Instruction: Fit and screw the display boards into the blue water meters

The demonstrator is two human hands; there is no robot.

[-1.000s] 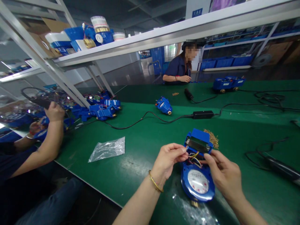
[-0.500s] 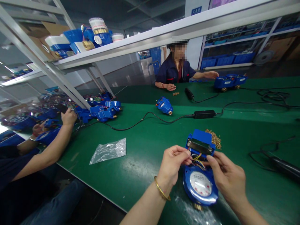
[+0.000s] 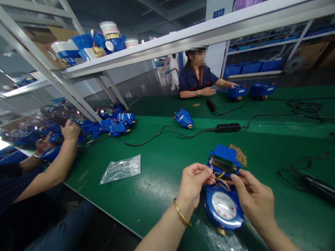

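Note:
A blue water meter (image 3: 224,205) with a round white dial lies face up in front of me, its brass fitting pointing my way. Its upper part is a blue housing (image 3: 224,153) with a dark panel, and thin coloured wires (image 3: 221,178) run between housing and dial. At the left edge of the housing, my left hand (image 3: 195,181) is closed, thumb and forefinger pinched at the wires; the exact strand is hard to see. My right hand (image 3: 253,191) grips the meter from the right, thumb on the housing edge, other fingers partly hidden.
Small brass screws (image 3: 238,155) lie heaped behind the meter. A clear plastic bag (image 3: 121,169) is at left, and a black cable with an inline box (image 3: 228,128) crosses the bench (image 3: 157,157). Co-workers handle meters opposite and at left; a black tool (image 3: 320,188) lies at right.
My hands and the meter stay almost still. Across the bench, the co-worker has drawn one blue meter leftward, apart from another. The left co-worker's raised hand has shifted slightly left.

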